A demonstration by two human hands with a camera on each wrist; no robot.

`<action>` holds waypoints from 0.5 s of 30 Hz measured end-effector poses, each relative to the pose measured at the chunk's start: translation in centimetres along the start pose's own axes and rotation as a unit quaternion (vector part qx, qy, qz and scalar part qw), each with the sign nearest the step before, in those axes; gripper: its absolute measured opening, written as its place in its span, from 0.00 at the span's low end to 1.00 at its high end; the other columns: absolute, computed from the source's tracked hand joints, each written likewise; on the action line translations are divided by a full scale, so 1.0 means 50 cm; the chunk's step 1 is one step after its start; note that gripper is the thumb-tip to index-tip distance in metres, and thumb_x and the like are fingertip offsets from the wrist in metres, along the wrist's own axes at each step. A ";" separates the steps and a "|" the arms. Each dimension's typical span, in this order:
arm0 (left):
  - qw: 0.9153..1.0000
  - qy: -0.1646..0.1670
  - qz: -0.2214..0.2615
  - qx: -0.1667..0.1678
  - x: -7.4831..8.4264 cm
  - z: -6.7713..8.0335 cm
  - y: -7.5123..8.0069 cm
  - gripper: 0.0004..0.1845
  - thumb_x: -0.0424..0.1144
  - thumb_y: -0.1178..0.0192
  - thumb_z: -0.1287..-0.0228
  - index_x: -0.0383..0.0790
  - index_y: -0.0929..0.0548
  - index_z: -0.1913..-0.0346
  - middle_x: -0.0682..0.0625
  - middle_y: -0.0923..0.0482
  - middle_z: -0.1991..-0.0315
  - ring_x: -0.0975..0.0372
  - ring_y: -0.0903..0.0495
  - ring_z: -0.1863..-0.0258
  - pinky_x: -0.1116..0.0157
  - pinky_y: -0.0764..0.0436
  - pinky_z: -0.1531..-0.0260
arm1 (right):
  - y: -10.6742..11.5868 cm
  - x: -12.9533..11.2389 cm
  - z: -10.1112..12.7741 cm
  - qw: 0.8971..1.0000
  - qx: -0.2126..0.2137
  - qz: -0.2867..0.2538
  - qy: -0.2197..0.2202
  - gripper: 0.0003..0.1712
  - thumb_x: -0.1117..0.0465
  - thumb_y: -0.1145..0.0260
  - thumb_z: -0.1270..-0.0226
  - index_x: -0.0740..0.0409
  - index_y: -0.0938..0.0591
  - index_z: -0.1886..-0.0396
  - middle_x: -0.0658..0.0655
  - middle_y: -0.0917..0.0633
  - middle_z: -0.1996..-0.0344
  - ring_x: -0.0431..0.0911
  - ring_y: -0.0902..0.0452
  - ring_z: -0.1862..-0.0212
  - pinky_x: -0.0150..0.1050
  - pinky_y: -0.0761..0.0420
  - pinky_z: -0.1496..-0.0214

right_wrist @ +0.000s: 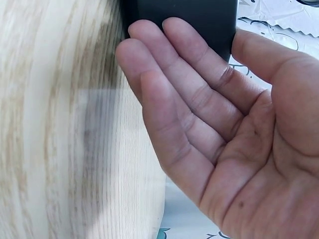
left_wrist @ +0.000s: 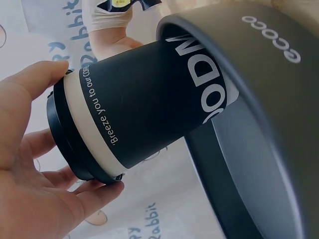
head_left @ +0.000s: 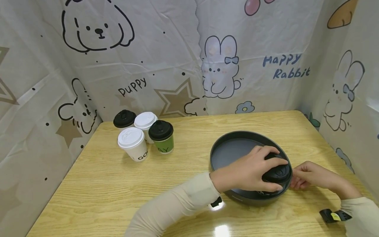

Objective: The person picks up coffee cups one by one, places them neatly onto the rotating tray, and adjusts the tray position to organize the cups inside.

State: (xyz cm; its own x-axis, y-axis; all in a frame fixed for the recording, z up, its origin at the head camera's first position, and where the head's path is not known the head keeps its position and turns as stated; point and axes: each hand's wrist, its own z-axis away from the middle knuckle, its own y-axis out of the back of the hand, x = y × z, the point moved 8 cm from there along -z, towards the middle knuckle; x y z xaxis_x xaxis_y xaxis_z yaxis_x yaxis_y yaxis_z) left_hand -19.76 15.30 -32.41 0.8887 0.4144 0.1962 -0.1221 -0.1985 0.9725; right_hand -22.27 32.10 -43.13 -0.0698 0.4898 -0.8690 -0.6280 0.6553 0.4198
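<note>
A round dark grey tray [head_left: 234, 148] with a raised wall and "ecoco" lettering rests on the table. My left hand [head_left: 251, 169] reaches over it and grips a black paper coffee cup [left_wrist: 149, 94] by its black lid [left_wrist: 75, 144], thumb on one side and fingers on the other. The cup's lower end is inside the tray, near the right wall; its base is hidden behind the rim in the left wrist view. At the tray's outer right side, my right hand [head_left: 314, 176] has loosely bent fingers [right_wrist: 194, 64] against the wall, with nothing gripped.
Several lidded paper cups stand grouped at the back left of the wooden table [head_left: 103, 191]: a white cup [head_left: 134, 148], a green cup [head_left: 164, 144] with a black lid, and others behind. A printed cloth [head_left: 165, 39] hangs around the back and sides.
</note>
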 end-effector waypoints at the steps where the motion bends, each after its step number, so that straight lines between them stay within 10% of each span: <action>1: 1.000 -0.002 0.000 -0.002 0.001 0.000 -0.002 0.35 0.63 0.44 0.39 0.59 0.34 0.30 0.52 0.45 0.30 0.61 0.39 0.38 0.74 0.31 0.46 | 0.000 0.000 0.000 1.000 0.000 -0.001 0.000 0.27 0.60 0.56 0.20 0.74 0.17 0.67 0.59 0.13 0.70 0.41 0.16 0.69 0.37 0.17 0.68; 15: 1.000 -0.028 -0.006 0.001 0.014 0.006 -0.025 0.35 0.63 0.45 0.38 0.58 0.35 0.30 0.51 0.46 0.29 0.60 0.40 0.36 0.73 0.32 0.43 | 0.000 0.002 0.000 1.000 0.002 -0.009 -0.009 0.26 0.59 0.56 0.20 0.74 0.17 0.62 0.59 0.13 0.70 0.41 0.16 0.69 0.37 0.17 0.69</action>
State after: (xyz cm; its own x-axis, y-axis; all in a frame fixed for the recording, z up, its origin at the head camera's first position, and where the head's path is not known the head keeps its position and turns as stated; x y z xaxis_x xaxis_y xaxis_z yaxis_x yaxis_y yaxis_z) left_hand -18.86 15.56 -33.51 0.9133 0.3663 0.1781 -0.1117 -0.1951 0.9744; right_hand -22.26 32.14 -43.20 -0.0447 0.4888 -0.8712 -0.6266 0.6655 0.4056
